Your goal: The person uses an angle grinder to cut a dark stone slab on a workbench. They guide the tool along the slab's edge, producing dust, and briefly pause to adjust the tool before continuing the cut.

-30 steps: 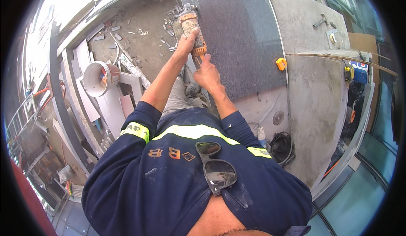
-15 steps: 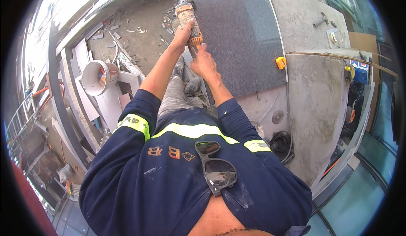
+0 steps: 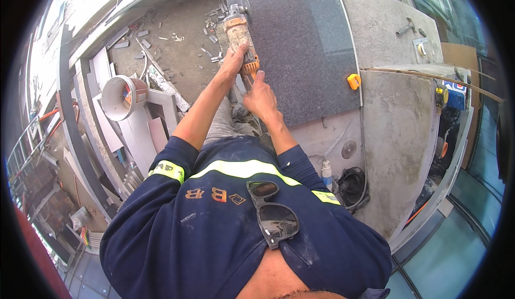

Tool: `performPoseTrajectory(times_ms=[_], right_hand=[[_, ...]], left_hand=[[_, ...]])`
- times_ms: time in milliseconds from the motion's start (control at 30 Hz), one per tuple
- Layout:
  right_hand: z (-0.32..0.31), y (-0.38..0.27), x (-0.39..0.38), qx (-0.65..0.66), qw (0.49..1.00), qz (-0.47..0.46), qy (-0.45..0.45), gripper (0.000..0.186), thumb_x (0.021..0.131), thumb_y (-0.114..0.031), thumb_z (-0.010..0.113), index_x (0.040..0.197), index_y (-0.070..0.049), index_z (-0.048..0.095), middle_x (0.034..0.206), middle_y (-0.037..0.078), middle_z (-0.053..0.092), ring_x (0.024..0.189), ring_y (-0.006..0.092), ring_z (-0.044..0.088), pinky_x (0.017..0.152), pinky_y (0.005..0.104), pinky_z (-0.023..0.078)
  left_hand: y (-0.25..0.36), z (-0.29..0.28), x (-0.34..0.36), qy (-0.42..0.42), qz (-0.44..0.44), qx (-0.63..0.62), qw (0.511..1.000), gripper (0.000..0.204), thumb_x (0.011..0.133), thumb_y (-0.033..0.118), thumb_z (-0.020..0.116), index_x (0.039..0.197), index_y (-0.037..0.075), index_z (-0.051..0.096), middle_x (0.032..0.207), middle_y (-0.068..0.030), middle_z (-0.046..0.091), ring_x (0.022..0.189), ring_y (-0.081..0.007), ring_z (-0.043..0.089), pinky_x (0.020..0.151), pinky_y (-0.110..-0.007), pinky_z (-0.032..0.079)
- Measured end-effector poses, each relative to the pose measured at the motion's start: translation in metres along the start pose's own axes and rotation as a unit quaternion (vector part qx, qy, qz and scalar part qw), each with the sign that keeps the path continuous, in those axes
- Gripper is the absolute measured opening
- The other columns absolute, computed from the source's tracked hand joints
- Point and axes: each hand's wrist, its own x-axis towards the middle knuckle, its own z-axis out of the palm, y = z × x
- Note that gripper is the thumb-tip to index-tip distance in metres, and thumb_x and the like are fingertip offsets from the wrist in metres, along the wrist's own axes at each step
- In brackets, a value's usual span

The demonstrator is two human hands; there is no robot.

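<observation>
An orange angle grinder (image 3: 237, 33), coated in pale dust, lies along the left edge of a dark grey stone slab (image 3: 300, 52). Its disc meets the slab near that edge at the far end. My left hand (image 3: 234, 61) is wrapped round the grinder's body. Lower down, my right hand (image 3: 260, 98) grips the rear handle, fingers closed. A yellow-orange tape measure (image 3: 354, 81) rests on the slab's right side.
To the left stands a white bucket (image 3: 119, 99) beside leaning panels. Stone offcuts (image 3: 212, 31) litter the dusty floor. A concrete ledge (image 3: 397, 133) runs along the right, with a hammer (image 3: 406, 27) on it. A dark bag-like bundle (image 3: 353, 186) and a bottle (image 3: 326, 173) sit below the slab.
The grinder and both hands have come slightly nearer to me along the slab's left edge. Pale dust at the slab's far left corner has thinned.
</observation>
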Motion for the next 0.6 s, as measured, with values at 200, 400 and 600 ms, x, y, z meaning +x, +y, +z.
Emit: performPoseTrajectory(times_ms=[200,400,600], right_hand=[[0.005,-0.008,0.038,0.004,0.999,-0.028,0.025,0.067,0.088,-0.009,0.065,0.143,0.013,0.034,0.109,0.041,0.073,0.106,0.0577,0.073,0.095,0.0618,0.057],[0.002,-0.008,0.023,0.006,1.0,-0.015,0.011,0.07,0.087,-0.009,0.065,0.145,0.014,0.033,0.107,0.041,0.073,0.104,0.0579,0.073,0.094,0.0624,0.057],[-0.001,0.004,-0.02,0.006,1.0,0.005,-0.005,0.07,0.087,-0.009,0.065,0.145,0.014,0.033,0.106,0.042,0.073,0.103,0.0587,0.073,0.094,0.063,0.056]], left_hand=[[0.016,-0.008,0.036,0.013,-0.003,-0.006,1.0,0.054,0.109,0.052,0.064,0.137,0.006,0.056,0.112,-0.0072,0.07,0.099,-0.0201,0.072,0.089,-0.04,0.062],[0.001,-0.01,0.032,0.022,0.016,-0.003,1.0,0.048,0.111,0.05,0.062,0.133,0.007,0.059,0.108,-0.0057,0.071,0.096,-0.0182,0.071,0.086,-0.039,0.061],[-0.017,0.002,-0.015,-0.013,0.003,-0.031,0.999,0.063,0.108,0.052,0.068,0.142,0.002,0.054,0.125,-0.0122,0.07,0.115,-0.0209,0.067,0.104,-0.04,0.053]])
